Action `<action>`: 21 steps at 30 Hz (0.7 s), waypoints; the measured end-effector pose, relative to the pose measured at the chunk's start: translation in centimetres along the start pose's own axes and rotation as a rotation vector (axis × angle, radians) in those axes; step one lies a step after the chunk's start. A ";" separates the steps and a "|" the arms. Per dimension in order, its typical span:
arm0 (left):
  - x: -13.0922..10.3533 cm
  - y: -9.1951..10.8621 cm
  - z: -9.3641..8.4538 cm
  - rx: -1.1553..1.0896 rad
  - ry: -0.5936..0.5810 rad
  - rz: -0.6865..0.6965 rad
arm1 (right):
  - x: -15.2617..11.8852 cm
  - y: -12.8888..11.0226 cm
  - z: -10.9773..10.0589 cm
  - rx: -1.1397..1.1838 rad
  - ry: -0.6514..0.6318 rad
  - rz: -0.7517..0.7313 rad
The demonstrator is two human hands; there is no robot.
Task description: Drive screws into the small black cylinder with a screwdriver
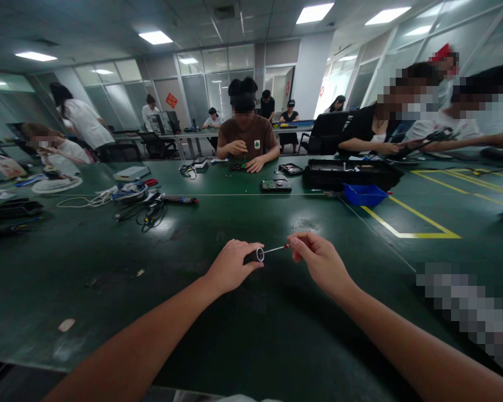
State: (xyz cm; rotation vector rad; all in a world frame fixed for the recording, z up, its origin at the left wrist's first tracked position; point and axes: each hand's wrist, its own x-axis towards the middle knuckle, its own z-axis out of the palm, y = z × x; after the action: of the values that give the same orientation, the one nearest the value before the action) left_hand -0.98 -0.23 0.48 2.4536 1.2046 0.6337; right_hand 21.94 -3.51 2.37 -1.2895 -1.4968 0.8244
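Near the middle of the green table (159, 312), my left hand (233, 264) grips a small dark cylinder (255, 255) with a pale ring at its open end, which faces right. My right hand (312, 252) pinches the red handle end of a thin screwdriver (275, 249). The metal shaft points left, and its tip meets the ringed end of the cylinder. How deep the tip reaches cannot be made out. Both hands are raised a little over the tabletop.
Cables (146, 209) and a dark tool (178, 199) lie at the left. Ahead are a circuit-board device (275, 185), a blue tray (365, 195) and a long black casing (350, 174). Across the table a person (248, 134) works; others sit at the right.
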 end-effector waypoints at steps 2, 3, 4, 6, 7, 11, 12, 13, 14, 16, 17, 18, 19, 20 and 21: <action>0.0 -0.1 0.0 -0.006 0.003 -0.010 | 0.0 0.1 0.0 0.062 -0.033 -0.026; 0.0 -0.1 0.0 -0.009 0.007 -0.011 | 0.0 0.1 0.1 0.056 -0.043 -0.020; 0.0 -0.1 0.1 -0.012 0.010 -0.010 | -0.1 0.1 0.1 0.026 -0.047 -0.004; 0.0 -0.2 0.1 -0.015 0.015 -0.002 | -0.2 0.1 0.2 -0.063 -0.043 0.033; 0.0 -0.1 0.1 -0.016 0.015 0.002 | -0.3 0.1 0.2 -0.097 -0.036 0.038; 0.1 0.0 0.0 -0.009 0.011 -0.005 | -0.4 0.4 0.4 -0.117 -0.020 -0.034; 0.1 0.0 0.0 -0.008 0.009 -0.012 | -0.4 0.5 0.5 -0.107 -0.020 -0.046; 0.1 0.0 -0.1 -0.009 0.006 -0.018 | -0.4 0.6 0.5 -0.099 -0.023 -0.049; 0.1 0.0 -0.1 -0.010 0.005 -0.022 | -0.4 0.6 0.5 -0.095 -0.027 -0.042; 0.1 0.0 0.0 -0.013 0.011 -0.021 | -0.4 0.6 0.5 -0.118 -0.022 -0.008; 0.0 -0.1 0.1 -0.013 0.016 -0.016 | -0.3 0.6 0.5 -0.140 -0.016 0.008; 0.0 -0.1 0.1 -0.012 0.020 -0.010 | -0.3 0.5 0.5 -0.162 -0.009 0.019; 0.0 -0.2 0.2 -0.011 0.025 -0.005 | -0.3 0.5 0.5 -0.173 -0.005 0.022; 0.0 -0.2 0.3 -0.009 0.027 0.001 | -0.3 0.4 0.5 -0.171 -0.006 0.018; 0.0 -0.3 0.3 -0.008 0.027 0.006 | -0.4 0.4 0.5 -0.157 -0.014 0.009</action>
State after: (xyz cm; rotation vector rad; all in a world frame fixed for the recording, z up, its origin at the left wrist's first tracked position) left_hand -1.00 -0.12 0.10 2.4508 1.2024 0.6742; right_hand 21.64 -3.73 1.73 -1.4090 -1.5932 0.7344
